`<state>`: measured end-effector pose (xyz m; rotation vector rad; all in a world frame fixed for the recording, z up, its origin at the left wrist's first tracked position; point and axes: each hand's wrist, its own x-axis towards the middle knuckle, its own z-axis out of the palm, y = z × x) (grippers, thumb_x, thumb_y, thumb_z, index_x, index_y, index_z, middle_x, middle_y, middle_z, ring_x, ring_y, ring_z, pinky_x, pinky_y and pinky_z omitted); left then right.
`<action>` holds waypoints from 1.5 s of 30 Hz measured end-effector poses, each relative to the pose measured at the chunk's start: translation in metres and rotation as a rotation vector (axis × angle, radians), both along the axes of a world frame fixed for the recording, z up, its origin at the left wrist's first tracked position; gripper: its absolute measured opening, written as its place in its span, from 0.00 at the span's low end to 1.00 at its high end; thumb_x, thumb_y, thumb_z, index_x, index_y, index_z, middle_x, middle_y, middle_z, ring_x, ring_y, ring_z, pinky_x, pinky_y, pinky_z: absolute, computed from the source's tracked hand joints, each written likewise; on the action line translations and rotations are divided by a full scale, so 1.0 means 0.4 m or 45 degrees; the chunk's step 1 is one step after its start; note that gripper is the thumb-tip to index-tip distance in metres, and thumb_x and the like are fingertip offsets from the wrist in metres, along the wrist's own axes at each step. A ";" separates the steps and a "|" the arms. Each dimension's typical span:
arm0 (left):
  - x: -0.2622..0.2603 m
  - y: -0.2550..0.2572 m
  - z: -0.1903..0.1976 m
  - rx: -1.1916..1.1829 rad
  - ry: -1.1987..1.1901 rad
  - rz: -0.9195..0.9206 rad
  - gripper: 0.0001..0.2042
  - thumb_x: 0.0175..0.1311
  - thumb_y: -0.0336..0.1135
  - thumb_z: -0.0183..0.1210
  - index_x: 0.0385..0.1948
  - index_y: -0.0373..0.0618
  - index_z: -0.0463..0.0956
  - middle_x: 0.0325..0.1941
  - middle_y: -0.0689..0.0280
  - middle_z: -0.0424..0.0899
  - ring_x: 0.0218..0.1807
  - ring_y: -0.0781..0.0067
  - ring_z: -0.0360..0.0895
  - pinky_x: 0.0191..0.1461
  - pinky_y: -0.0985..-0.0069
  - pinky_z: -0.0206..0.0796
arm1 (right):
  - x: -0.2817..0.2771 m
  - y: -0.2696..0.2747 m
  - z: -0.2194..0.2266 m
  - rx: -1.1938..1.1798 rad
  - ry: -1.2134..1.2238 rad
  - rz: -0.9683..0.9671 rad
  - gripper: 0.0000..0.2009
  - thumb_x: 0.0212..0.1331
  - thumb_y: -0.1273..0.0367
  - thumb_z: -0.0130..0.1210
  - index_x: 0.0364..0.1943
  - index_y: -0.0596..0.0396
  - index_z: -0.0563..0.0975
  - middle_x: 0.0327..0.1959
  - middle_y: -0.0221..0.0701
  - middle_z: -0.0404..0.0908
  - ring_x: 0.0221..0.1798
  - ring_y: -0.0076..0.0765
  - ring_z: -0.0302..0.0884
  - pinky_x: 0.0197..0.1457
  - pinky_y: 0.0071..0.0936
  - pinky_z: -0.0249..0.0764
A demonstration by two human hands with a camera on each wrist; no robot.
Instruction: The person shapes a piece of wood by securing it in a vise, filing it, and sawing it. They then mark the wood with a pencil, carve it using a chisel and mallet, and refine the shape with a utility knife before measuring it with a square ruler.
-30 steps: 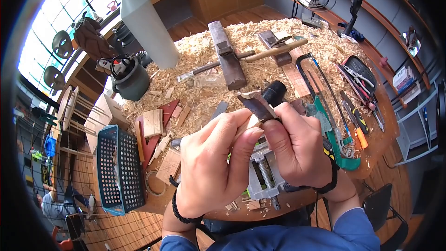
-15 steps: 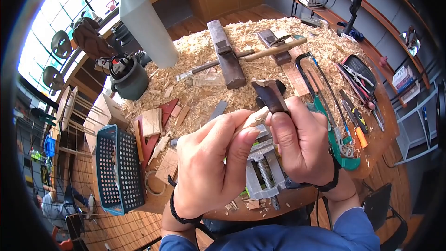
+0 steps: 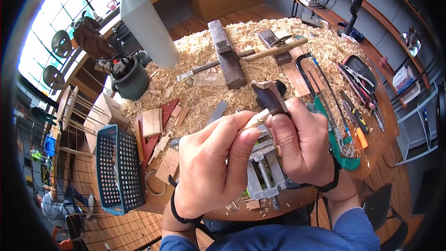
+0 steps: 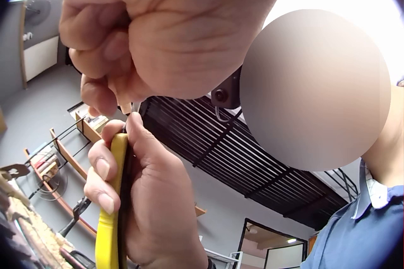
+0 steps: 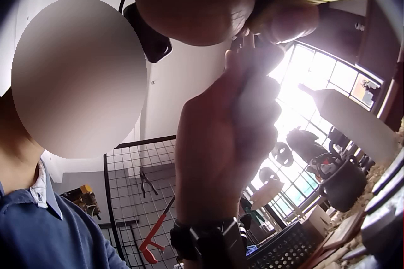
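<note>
My left hand [image 3: 209, 162] pinches a slim pale wooden stick [image 3: 257, 120] between thumb and fingertips, its end pointing toward the right hand. Curled round a knife with a yellow-and-black handle [image 4: 108, 237] is my right hand [image 3: 302, 142], thumb pressed up near the stick's tip. In the head view a dark, broad piece [image 3: 270, 98] with a pale upper edge stands up beyond the right thumb; I cannot tell whether it belongs to the knife. From below, the left wrist view has the stick's end close over the right thumb tip. Most of the knife handle is hidden in the head view.
Under the hands sits a metal vise [image 3: 265, 174]. Wood shavings [image 3: 195, 97] cover much of the table, with a long hand plane [image 3: 227, 65], a smaller plane [image 3: 267, 39] and a green-handled saw [image 3: 344, 160]. A perforated basket [image 3: 132, 181] stands left, a tall pale bottle [image 3: 151, 32] behind.
The right hand has shifted right and slightly away from the body, the dark piece moving with it, baring more of the stick's end. The left hand keeps its pinch; the last half second shows little movement.
</note>
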<state>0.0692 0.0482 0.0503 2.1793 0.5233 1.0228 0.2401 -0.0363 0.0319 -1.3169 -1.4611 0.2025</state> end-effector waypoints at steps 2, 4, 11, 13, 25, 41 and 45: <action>-0.002 0.000 0.000 0.003 0.017 0.014 0.09 0.76 0.30 0.62 0.48 0.35 0.84 0.33 0.51 0.87 0.29 0.50 0.87 0.32 0.66 0.76 | -0.003 0.003 0.002 0.002 -0.088 -0.007 0.08 0.77 0.70 0.54 0.40 0.61 0.78 0.21 0.35 0.78 0.22 0.39 0.79 0.26 0.35 0.71; -0.003 -0.001 0.000 -0.002 0.023 0.013 0.08 0.76 0.30 0.61 0.48 0.35 0.83 0.33 0.51 0.87 0.29 0.49 0.87 0.32 0.65 0.76 | -0.018 0.010 -0.014 0.046 -0.109 -0.019 0.07 0.75 0.69 0.59 0.40 0.59 0.78 0.21 0.41 0.79 0.23 0.54 0.82 0.26 0.44 0.72; -0.002 -0.007 0.007 -0.054 0.038 0.004 0.15 0.80 0.36 0.57 0.47 0.29 0.84 0.24 0.65 0.83 0.27 0.79 0.81 0.33 0.80 0.70 | -0.007 0.000 0.002 0.031 -0.092 -0.024 0.05 0.74 0.71 0.59 0.41 0.59 0.79 0.23 0.40 0.81 0.24 0.52 0.82 0.27 0.42 0.73; -0.003 -0.007 0.006 -0.050 0.044 0.007 0.15 0.80 0.35 0.57 0.47 0.29 0.85 0.24 0.65 0.83 0.27 0.79 0.81 0.33 0.80 0.69 | -0.008 -0.001 0.001 0.026 -0.072 -0.033 0.05 0.74 0.71 0.59 0.42 0.59 0.79 0.24 0.40 0.81 0.24 0.52 0.82 0.27 0.42 0.73; -0.006 -0.009 0.004 -0.023 0.084 0.036 0.14 0.81 0.35 0.56 0.47 0.29 0.84 0.22 0.65 0.82 0.25 0.79 0.80 0.32 0.81 0.69 | -0.008 -0.001 -0.001 -0.020 -0.049 -0.018 0.05 0.74 0.72 0.58 0.41 0.60 0.78 0.22 0.42 0.80 0.23 0.53 0.83 0.26 0.42 0.73; -0.003 -0.002 0.003 0.008 0.087 -0.029 0.09 0.78 0.31 0.59 0.48 0.35 0.82 0.26 0.54 0.84 0.25 0.52 0.86 0.28 0.65 0.74 | -0.004 0.003 -0.001 0.033 -0.105 -0.032 0.05 0.74 0.72 0.58 0.42 0.60 0.79 0.23 0.42 0.81 0.24 0.53 0.83 0.26 0.42 0.73; -0.001 -0.007 0.003 -0.007 0.090 0.017 0.13 0.80 0.33 0.57 0.47 0.29 0.84 0.23 0.64 0.83 0.25 0.77 0.82 0.33 0.79 0.72 | -0.014 0.010 -0.008 0.084 -0.107 -0.050 0.05 0.74 0.72 0.58 0.42 0.60 0.78 0.22 0.42 0.80 0.24 0.53 0.83 0.26 0.42 0.73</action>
